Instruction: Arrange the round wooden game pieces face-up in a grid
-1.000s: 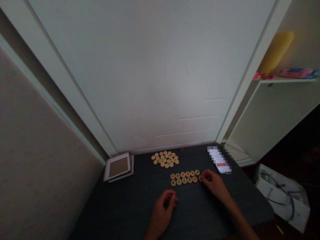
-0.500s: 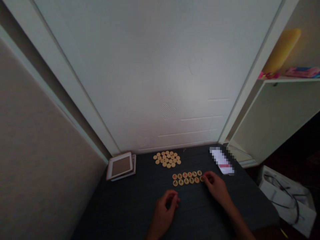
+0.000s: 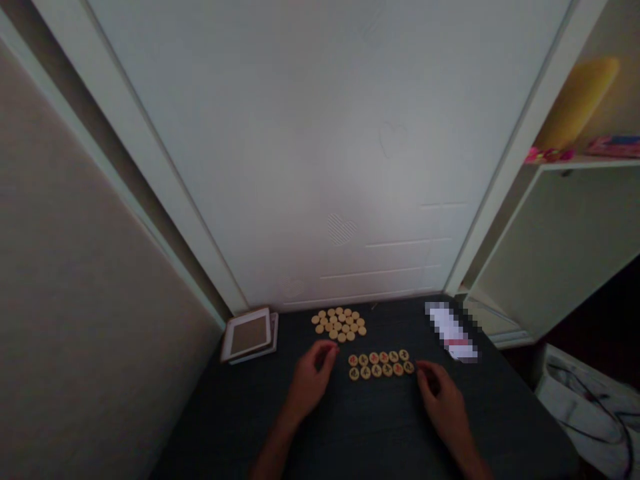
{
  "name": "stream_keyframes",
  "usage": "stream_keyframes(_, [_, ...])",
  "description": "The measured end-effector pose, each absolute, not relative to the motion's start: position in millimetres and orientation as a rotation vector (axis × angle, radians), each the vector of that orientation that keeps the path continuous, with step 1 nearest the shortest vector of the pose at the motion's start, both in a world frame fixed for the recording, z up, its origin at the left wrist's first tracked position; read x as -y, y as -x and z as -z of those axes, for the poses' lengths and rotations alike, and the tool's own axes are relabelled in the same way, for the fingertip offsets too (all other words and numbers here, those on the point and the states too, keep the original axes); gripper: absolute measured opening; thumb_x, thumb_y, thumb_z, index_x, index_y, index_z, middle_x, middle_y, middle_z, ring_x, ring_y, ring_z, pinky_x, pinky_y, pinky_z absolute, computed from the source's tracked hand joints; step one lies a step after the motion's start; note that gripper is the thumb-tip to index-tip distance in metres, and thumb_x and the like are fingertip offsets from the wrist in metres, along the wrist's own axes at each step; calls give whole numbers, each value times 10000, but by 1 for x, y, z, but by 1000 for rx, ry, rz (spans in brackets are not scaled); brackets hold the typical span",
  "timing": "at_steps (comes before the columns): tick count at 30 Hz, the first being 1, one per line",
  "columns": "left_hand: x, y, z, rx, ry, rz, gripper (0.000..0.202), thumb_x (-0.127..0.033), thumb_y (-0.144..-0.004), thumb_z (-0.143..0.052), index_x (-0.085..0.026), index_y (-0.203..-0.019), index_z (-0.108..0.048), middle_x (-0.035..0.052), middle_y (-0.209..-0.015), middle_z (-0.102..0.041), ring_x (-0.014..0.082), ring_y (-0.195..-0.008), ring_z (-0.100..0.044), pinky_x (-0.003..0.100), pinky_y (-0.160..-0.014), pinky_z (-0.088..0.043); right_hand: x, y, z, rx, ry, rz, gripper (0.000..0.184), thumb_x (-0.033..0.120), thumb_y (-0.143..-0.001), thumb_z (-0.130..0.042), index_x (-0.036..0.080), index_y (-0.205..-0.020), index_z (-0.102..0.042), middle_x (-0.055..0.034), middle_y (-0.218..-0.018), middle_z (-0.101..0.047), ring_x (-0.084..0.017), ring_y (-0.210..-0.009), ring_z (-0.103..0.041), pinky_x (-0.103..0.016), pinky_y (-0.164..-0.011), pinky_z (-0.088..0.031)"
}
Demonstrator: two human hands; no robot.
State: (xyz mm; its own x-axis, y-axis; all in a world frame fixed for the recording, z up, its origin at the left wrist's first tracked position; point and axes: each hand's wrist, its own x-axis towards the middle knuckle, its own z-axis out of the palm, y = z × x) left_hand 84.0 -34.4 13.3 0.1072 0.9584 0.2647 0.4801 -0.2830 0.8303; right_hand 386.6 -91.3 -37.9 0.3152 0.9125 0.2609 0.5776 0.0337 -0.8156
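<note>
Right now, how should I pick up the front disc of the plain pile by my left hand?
Pinch the front disc by its thin rim, thumb and forefinger on opposite edges. It lies flat, seemingly packed against neighbours behind, so only its near side looks free: come from the front-left, where your left hand is.

Tan discs, dark table

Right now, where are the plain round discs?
In the head view the plain discs lie at the far edge of the table by the wall, right of the flat tray, just beyond the marked discs and the left hand.
</note>
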Motion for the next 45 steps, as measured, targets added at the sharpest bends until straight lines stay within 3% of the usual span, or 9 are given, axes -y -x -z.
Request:
stream_keyframes(7, [-37,-51,-2,-1637,-2140,-1099,203,-297,-884,-602,-204,-1049,-676,92,-1102,-685,297,-1098,-615,487,-1016,-459,127,-334,33,1454,1477,-540,272,413,-951,-533,226,-1003,-724,-58,-938,-765,-209,-828,-731,-261,-732,-577])
stream_keyframes(11, [-42,-46,8,-1685,-2187,-1060,179,-324,-868,-622,-221,-995,-693,73,-1042,-692,291,-1047,-622,451,-967,-482,130,-309,26,1505,1390,-592,272,413,-952,-546,222,-909,-734,-51,-871,-767,-201,-786,-734,-238,-711,-572])
stream_keyframes(22, [-38,-50,11,-1741,-2080,-1047,137,-299,-838,-645,-224,-944,-689,51,-960,-725,262,-901,-656,417,-892,-504,126,-284,21,1518,1320,-703,274,431,-961,-546,247,-955,-749,-48,-859,-773,-217,-754,-732,-264,-675,-574])
stream_keyframes(29, [11,-63,-7,-1593,-1896,-1136,221,-358,-871,-618,-205,-1019,-676,56,-1002,-747,213,-855,-730,326,-744,-588,116,-282,23,1491,1300,-721,253,404,-957,-554,235,-1041,-723,-48,-890,-748,-200,-748,-707,-261,-680,-567])
stream_keyframes(37, [94,-101,-11,-1131,-1415,-1045,262,-368,-848,-706,-193,-1042,-727,98,-1115,-756,239,-1009,-712,333,-891,-575,110,-270,19,1621,1104,-668,272,221,-899,-594,252,-1158,-670,-79,-1099,-672,-201,-879,-680,-307,-788,-584])
stream_keyframes(41, [101,-108,-8,-1090,-1340,-1014,273,-398,-854,-705,-190,-1029,-732,107,-1112,-764,257,-1019,-716,359,-932,-565,114,-271,22,1629,1090,-611,229,209,-898,-605,257,-1107,-686,-80,-1075,-673,-227,-973,-665,-330,-835,-577])
stream_keyframes(45, [102,-113,-5,-1087,-1336,-1050,265,-430,-884,-667,-197,-995,-724,84,-1030,-777,250,-983,-723,352,-921,-565,116,-271,24,1614,1119,-606,160,266,-931,-600,253,-1057,-698,-68,-995,-686,-206,-867,-672,-302,-760,-576])
